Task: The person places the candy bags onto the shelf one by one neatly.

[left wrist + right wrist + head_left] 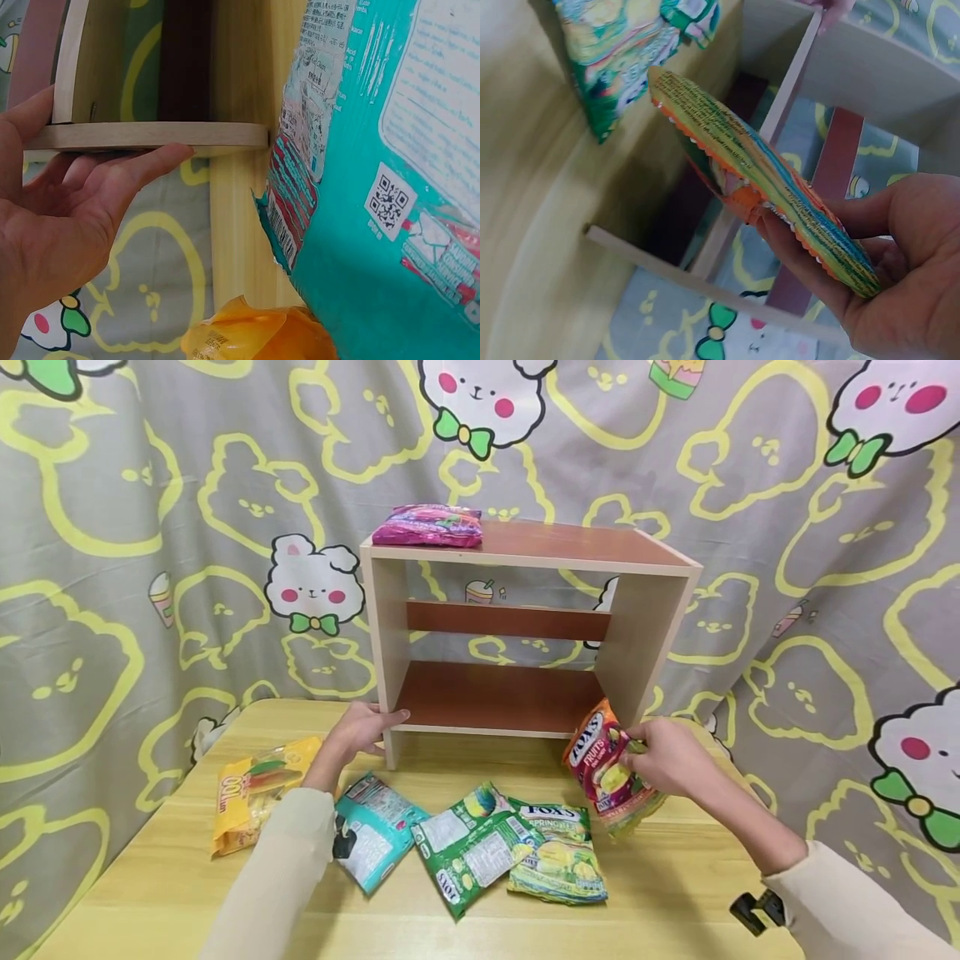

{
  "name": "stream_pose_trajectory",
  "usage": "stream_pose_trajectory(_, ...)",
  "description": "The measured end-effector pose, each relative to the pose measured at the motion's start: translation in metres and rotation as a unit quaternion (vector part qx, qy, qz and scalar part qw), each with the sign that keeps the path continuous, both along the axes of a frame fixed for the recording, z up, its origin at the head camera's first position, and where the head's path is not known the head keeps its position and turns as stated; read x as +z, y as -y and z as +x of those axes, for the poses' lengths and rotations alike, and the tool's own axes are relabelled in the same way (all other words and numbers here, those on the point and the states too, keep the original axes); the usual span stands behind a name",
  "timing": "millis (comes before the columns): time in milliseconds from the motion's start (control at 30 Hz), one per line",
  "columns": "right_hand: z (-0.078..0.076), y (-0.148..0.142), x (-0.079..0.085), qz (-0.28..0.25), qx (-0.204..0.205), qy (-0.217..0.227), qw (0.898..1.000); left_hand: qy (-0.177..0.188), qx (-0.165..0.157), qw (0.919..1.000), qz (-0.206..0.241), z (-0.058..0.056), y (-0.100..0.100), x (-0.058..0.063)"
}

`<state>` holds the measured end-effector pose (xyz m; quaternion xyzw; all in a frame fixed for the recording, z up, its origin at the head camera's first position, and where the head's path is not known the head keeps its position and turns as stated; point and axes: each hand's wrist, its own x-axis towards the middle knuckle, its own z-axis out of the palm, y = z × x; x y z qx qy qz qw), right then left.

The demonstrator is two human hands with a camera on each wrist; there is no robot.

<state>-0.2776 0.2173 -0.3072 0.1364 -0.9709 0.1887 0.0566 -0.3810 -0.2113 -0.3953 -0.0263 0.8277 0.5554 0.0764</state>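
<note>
My right hand (663, 756) pinches a red-and-orange Fox's fruits candy bag (600, 764) by its side, in front of the lower right of a small wooden shelf (517, 731). In the right wrist view the candy bag (757, 180) shows edge-on between thumb and fingers, tilted over the table. The left hand (358, 731) grips the shelf's left side panel near the bottom board. Seen from the left wrist, the side panel (150, 135) lies between the thumb and the fingers of that hand (75, 202). A pink-purple candy bag (429, 527) lies on the shelf's top, at the left.
On the wooden table (645, 910), before the shelf, lie a yellow bag (258, 793), a teal bag (375, 827), a green Fox's bag (476, 843) and a green-yellow Fox's bag (558, 856). The two green ones overlap. A patterned curtain (247, 518) hangs behind.
</note>
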Motion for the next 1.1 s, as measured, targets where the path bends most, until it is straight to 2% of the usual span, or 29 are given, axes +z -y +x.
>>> stream_pose_trajectory(267, -0.004, 0.026, 0.017, -0.011, 0.02, -0.007, 1.0, -0.001, -0.001, 1.0, 0.001, 0.003, 0.0, 0.001)
stream_pose_trajectory(433, -0.005, 0.041, 0.033, -0.01, 0.038, -0.031, 0.999, -0.003, -0.006, 1.0, 0.004, 0.002, 0.001, 0.0)
stream_pose_trajectory(933, 0.001, 0.072, 0.114, -0.004, 0.034, -0.04, 0.999, -0.004, -0.009, 1.0, -0.002, 0.003, 0.001, 0.002)
stream_pose_trajectory(1100, 0.005, 0.077, 0.141, -0.001, 0.03, -0.058, 0.998, -0.001, -0.007, 1.0, -0.002, 0.003, 0.001, 0.004)
